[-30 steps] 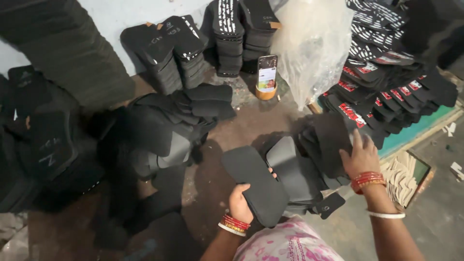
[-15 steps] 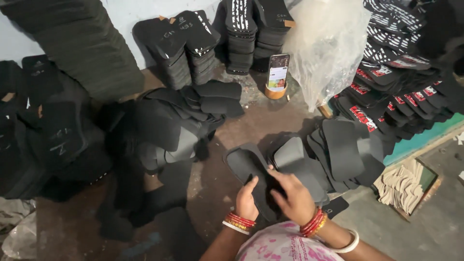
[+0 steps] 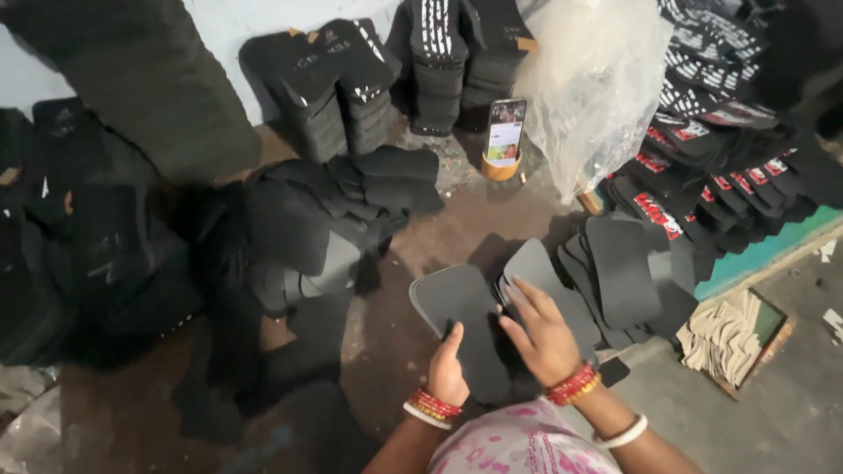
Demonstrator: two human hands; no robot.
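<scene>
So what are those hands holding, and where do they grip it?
The left hand holds a dark sandal sole by its near end; the right hand rests flat on a second sole.

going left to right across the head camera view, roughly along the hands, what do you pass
Heap of black foam sole pieces → left hand holding a black oval foam sole → right hand → fanned pile of black soles → box of tan cut-outs.
</scene>
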